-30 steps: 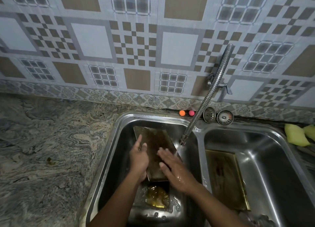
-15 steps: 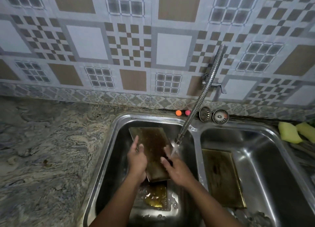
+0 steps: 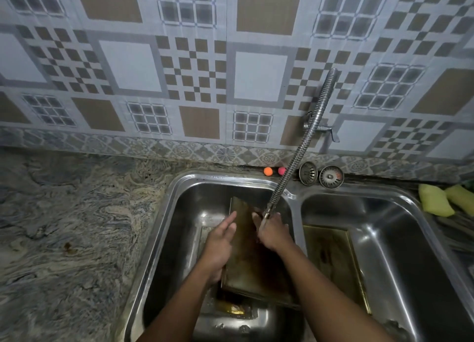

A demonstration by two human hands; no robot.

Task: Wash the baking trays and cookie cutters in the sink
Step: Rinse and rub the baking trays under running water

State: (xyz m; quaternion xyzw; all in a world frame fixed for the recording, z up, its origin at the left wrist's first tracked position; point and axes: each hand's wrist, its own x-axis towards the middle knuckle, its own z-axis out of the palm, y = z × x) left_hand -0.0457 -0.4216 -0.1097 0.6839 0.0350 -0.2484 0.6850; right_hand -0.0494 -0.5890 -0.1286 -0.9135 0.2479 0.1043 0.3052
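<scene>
**A:** Head view: where's the tray?

**B:** Centre frame, in the left basin of the sink. The baking tray is tilted under the hose. The left hand braces its left edge with straight fingers, and the right hand lies flat on its face, grasping nothing.

**A:** Progress?

**B:** Early, I'd judge. It looks stained, a second tray lies lower right, and I see no cutters.

In the sink's left basin, my left hand rests straight-fingered against a tilted baking tray's edge. My right hand presses flat on it, under the tap.
</scene>
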